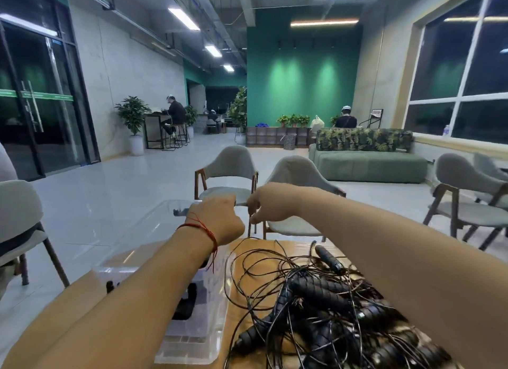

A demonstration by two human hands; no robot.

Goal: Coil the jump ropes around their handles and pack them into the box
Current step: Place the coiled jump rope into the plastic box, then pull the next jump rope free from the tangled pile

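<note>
While left hand grips handle, right hand fingers pinch rope.

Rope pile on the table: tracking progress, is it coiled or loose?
Loose. The rope pile sprawls in tangled loops over the table, its thin cords not wound round the black handles.

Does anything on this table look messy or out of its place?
Yes. The jump ropes lie in one tangled heap on the right side of the table, handles pointing every way, and loose loops of cord spill toward the clear box.
</note>
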